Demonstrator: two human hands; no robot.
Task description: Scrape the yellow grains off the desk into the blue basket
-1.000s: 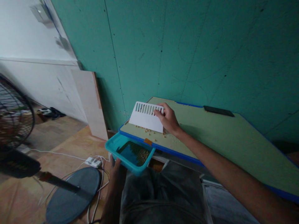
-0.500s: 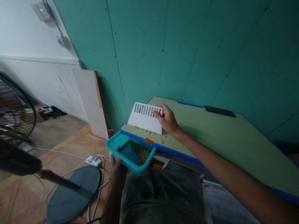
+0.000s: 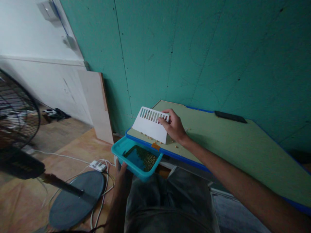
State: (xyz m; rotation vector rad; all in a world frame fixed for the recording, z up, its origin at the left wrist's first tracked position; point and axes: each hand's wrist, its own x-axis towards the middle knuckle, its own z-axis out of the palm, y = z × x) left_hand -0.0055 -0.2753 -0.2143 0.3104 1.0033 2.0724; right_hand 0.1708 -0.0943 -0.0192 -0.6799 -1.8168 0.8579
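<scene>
My right hand (image 3: 173, 125) grips the slotted upper edge of a white plastic scraper (image 3: 152, 128), thumb in front over the slots. The scraper leans on the pale green tabletop (image 3: 218, 139), its lower edge near the blue-edged front. Small tan bits (image 3: 176, 147) lie along that edge and to its right. Below the table's left front, my left hand (image 3: 120, 171) holds a turquoise plastic basin (image 3: 143, 175) by its near left side, fingers partly hidden beneath it. Small greenish round grains, like beans (image 3: 147, 158), cover part of the basin's bottom.
A dark flat bar (image 3: 230, 116) lies at the tabletop's back edge, against the green wall (image 3: 150, 48). On the left stand a fan (image 3: 19, 129) with a round base (image 3: 77, 199), a power strip with cords (image 3: 97, 165), and a leaning board (image 3: 96, 106).
The scraper has shifted slightly toward the table's front edge in my right hand, and some tan bits have moved. My left hand and the basin keep nearly the same place.
</scene>
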